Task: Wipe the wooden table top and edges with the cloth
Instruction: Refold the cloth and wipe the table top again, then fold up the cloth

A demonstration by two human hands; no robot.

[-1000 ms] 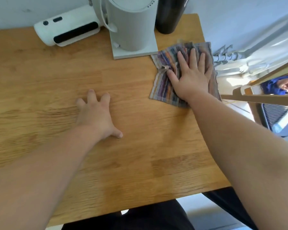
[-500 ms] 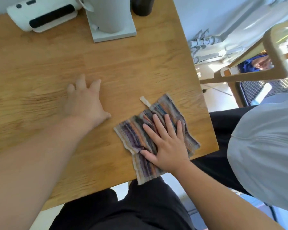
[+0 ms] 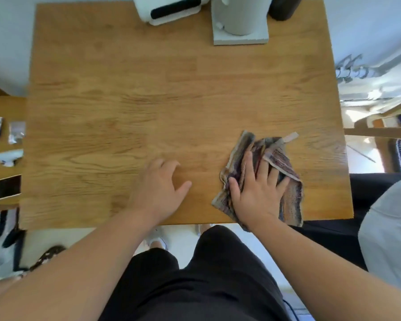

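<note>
I find the cloth (image 3: 289, 205) bunched at the near right corner of the surface (image 3: 148, 100), its hem overhanging the near edge. My right hand (image 3: 255, 193) presses it, fingers spread flat. My left hand (image 3: 158, 191) rests beside it, relaxed and empty. Most bare wood lies left and beyond.

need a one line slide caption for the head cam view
Right hand presses a striped cloth near the wooden table's front edge while the left hand rests on the top.
</note>
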